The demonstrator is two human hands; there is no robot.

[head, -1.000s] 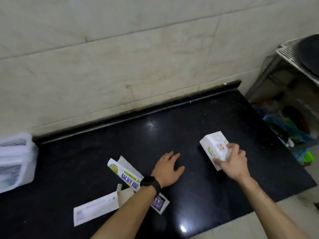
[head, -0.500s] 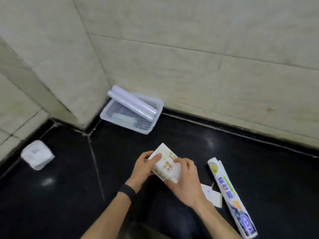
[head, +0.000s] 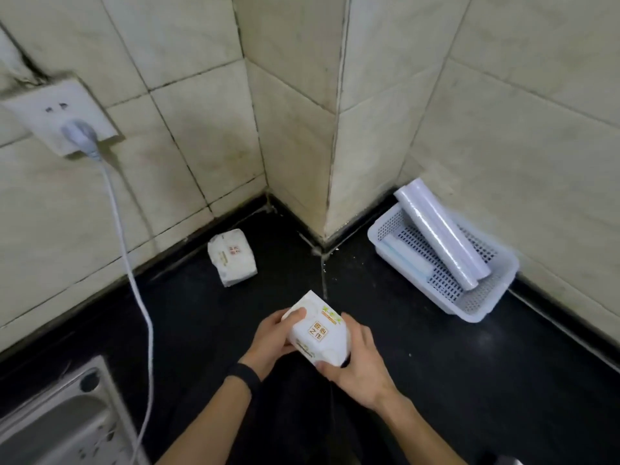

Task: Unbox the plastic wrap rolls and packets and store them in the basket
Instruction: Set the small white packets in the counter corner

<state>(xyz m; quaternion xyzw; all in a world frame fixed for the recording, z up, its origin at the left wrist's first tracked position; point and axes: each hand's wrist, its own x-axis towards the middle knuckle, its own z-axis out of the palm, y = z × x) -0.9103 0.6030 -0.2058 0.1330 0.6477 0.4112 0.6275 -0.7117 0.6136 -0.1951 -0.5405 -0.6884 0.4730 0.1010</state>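
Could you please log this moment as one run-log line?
both hands: left hand and right hand hold small white printed carton | white perforated plastic basket: clear wrap rolls inside | step: carton unopened

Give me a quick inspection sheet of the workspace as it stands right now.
Surface: black countertop, glossy, running into a tiled corner.
Job's things: white box held above the counter; white basket against the right wall with two rolls leaning across it; a white packet lies in the left corner.
Clutter: nothing seen.
Grip: left hand and right hand both closed on the box, one at each side.
Cables: white cable hangs from a plug in the wall socket, trailing across the counter's left.
Surroundings: steel sink at lower left; stained tiles.
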